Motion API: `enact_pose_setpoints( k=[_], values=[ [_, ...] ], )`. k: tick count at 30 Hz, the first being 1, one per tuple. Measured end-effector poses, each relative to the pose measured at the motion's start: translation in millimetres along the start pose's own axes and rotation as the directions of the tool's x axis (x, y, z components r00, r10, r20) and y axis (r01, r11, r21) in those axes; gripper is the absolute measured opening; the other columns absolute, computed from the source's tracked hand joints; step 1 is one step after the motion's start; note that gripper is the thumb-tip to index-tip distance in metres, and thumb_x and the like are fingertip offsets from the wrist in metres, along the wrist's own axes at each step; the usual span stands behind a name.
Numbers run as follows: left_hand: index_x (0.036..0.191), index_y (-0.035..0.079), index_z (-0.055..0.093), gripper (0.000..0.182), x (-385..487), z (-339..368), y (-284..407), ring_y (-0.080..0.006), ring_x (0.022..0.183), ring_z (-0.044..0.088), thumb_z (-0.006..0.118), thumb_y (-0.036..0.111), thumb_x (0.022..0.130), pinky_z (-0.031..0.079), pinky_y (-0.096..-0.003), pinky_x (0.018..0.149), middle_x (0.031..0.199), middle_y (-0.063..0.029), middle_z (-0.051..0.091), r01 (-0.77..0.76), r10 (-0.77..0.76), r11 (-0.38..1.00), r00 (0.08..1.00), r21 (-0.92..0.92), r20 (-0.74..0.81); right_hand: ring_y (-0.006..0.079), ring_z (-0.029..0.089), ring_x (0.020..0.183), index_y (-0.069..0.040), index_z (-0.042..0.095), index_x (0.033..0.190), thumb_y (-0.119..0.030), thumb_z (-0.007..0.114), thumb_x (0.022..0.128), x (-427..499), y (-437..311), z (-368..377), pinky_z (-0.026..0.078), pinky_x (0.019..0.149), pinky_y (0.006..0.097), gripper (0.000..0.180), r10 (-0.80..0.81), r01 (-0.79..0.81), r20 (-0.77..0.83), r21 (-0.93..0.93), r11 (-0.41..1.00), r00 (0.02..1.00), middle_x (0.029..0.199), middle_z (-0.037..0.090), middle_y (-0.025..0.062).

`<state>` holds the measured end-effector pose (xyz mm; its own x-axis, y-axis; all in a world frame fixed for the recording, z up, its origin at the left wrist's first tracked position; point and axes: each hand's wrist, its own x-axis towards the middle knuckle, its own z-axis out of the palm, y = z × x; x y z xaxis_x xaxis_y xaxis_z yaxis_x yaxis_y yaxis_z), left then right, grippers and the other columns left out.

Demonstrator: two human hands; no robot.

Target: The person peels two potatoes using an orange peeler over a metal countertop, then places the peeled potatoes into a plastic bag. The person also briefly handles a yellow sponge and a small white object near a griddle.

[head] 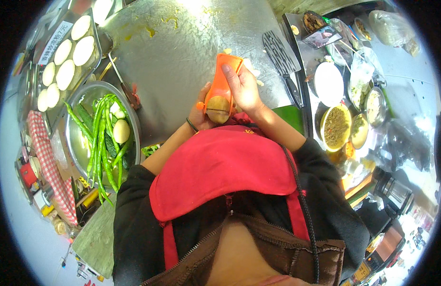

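Observation:
My right hand grips the flat handle of an orange Y-shaped peeler, thumb on top. The peeler's blade lies across a brown-yellow potato. That potato sits in my left hand, close against the red apron. Pale slices or peelings lie on the steel worktop just beyond my right hand. Part of the potato is hidden by the peeler and my fingers.
At left, a steel bowl holds long green peppers, cucumbers and a potato. Behind it is a tray of white oval pieces. A ladle lies nearby. At right are a slotted spatula, food bowls and a phone.

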<state>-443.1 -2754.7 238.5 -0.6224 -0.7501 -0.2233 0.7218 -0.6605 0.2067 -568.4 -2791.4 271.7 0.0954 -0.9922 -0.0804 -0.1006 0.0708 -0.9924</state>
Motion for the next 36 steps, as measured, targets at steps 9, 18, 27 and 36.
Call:
enact_pose_setpoints(
  k=[9,18,27,36],
  values=[
    [0.116,0.007,0.047,0.062,0,-13,6,-0.0226,0.087,0.058,0.042,0.058,0.082,0.053,-0.0340,0.065,0.103,-0.0128,0.057,0.314,-0.316,0.949,0.946,-0.043,-0.077,0.0098,0.052,0.071,-0.001,0.056,0.100,-0.031,0.047,0.091,29,55,-39,0.044,0.065,0.0246,0.032,0.070,-0.088,-0.331,-0.040,0.995,0.941,0.082,0.057,0.0026],
    [0.117,0.003,0.045,0.058,3,-14,2,-0.0293,0.093,0.057,0.035,0.052,0.087,0.051,-0.0401,0.077,0.104,-0.0171,0.056,0.162,-0.193,0.975,0.957,-0.152,-0.216,0.0132,0.053,0.081,0.003,0.054,0.102,-0.028,0.047,0.091,34,53,-63,0.043,0.075,0.0273,0.033,-0.063,0.069,-0.534,-0.008,0.998,0.843,0.088,0.060,0.0075],
    [0.116,0.003,0.046,0.059,2,-23,2,-0.0309,0.094,0.057,0.040,0.052,0.086,0.050,-0.0422,0.079,0.106,-0.0173,0.056,0.133,-0.166,0.964,0.978,-0.230,-0.128,0.0102,0.051,0.082,0.001,0.054,0.105,-0.025,0.047,0.091,28,27,-47,0.041,0.075,0.0232,0.030,-0.077,0.118,-0.425,0.069,0.991,0.902,0.091,0.057,0.0036],
    [0.118,0.008,0.046,0.057,0,-26,3,-0.0273,0.098,0.056,0.047,0.053,0.083,0.052,-0.0426,0.075,0.110,-0.0125,0.055,0.136,-0.157,0.975,0.981,-0.174,-0.112,0.0073,0.050,0.077,-0.002,0.053,0.103,-0.028,0.047,0.092,21,21,-27,0.042,0.070,0.0227,0.029,0.082,0.051,-0.324,0.381,0.923,0.942,0.089,0.056,0.0014]
  ],
)
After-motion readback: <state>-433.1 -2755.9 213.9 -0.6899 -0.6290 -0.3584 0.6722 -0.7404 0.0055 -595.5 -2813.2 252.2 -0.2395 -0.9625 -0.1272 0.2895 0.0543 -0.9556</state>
